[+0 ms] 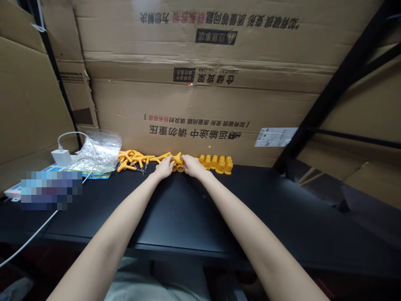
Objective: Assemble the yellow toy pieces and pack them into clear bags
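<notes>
Head view, middle pieces: we see a small bunch of yellow pieces [177, 159] at the table's back edge, between the two hands and partly covered by them.
Hands: the left hand [164, 167] and right hand [191, 166] bend their fingers in from opposite sides, apparently to steady the bunch; how tightly either closes, or on which piece, we cannot tell.
Forked pieces: a loose heap of yellow forks [127, 156] lies to the left, with thin chains [144, 169] beside it.
Cups: yellow cups [228, 167] stand close together on the right, probably so they take little room.
Table: its black top [175, 217] spreads before the pieces, so both arms reach far forward.
Backing: printed cardboard [200, 100] rises behind, likely stopping things slipping off.
Far left: a clear bag [102, 152] lies near a white plug [61, 157].
</notes>
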The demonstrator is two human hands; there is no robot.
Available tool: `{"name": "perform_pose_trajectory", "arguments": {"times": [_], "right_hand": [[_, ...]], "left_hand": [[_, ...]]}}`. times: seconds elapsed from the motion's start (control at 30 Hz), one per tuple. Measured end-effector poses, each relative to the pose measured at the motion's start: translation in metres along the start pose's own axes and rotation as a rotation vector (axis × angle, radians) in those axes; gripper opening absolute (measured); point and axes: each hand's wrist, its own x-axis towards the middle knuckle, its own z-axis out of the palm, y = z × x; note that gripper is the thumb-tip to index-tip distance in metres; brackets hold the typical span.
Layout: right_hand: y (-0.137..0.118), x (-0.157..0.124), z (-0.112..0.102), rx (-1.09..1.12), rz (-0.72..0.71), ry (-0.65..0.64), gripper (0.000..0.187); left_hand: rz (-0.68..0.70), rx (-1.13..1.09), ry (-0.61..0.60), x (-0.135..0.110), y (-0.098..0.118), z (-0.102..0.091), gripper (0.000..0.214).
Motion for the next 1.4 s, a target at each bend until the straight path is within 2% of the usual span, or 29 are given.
{"name": "perform_pose_trajectory", "arguments": {"times": [0.13, 0.23, 0.37, 0.5, 0.63, 0.77, 0.83, 0.9, 0.97, 1.03, 1.13, 1.23, 1.33, 1.4], "right_hand": [[0.007, -0.004, 0.004, -0.053, -0.064, 0.071, 0.028], [0.004, -0.008, 0.012, -0.044, -0.037, 0.148, 0.028], [-0.006, -0.011, 0.02, -0.019, 0.039, 0.219, 0.027], [-0.013, -0.009, 0.023, -0.012, 0.12, 0.267, 0.025], [-0.013, -0.008, 0.022, 0.007, 0.119, 0.296, 0.028], [0.003, -0.01, 0.02, 0.074, 0.092, 0.393, 0.034], [0.018, -0.013, 0.018, 0.127, 0.155, 0.462, 0.035], [0.037, -0.017, 0.018, 0.17, 0.283, 0.489, 0.034], [0.056, -0.021, 0.02, 0.205, 0.4, 0.477, 0.033], [0.073, -0.023, 0.026, 0.228, 0.459, 0.466, 0.034], [0.09, -0.024, 0.038, 0.277, 0.489, 0.434, 0.037], [0.099, -0.021, 0.051, 0.324, 0.469, 0.337, 0.042], [0.104, -0.018, 0.058, 0.349, 0.484, 0.24, 0.05], [0.105, -0.017, 0.061, 0.359, 0.492, 0.209, 0.054]], "left_hand": [[0.013, -0.046, 0.074, 0.0, -0.002, 0.002, 0.024], [0.024, -0.058, 0.095, -0.002, -0.001, 0.003, 0.023], [-0.005, -0.073, 0.065, -0.001, 0.001, 0.006, 0.023], [0.023, -0.103, 0.017, 0.003, -0.001, 0.006, 0.022], [0.06, -0.122, -0.025, 0.006, -0.005, 0.003, 0.022], [0.126, -0.15, -0.008, 0.005, -0.006, 0.001, 0.026], [0.133, -0.138, 0.015, 0.003, -0.007, -0.001, 0.027], [0.105, -0.09, 0.021, 0.001, -0.008, -0.008, 0.03], [0.077, -0.028, 0.024, 0.0, -0.01, -0.02, 0.032], [0.074, 0.022, 0.042, 0.0, -0.015, -0.04, 0.031], [0.024, 0.149, 0.049, -0.001, -0.027, -0.08, 0.031], [-0.062, 0.323, 0.017, -0.005, -0.046, -0.124, 0.037], [-0.17, 0.543, -0.105, -0.012, -0.068, -0.157, 0.039], [-0.223, 0.636, -0.239, -0.017, -0.081, -0.168, 0.042]]}}
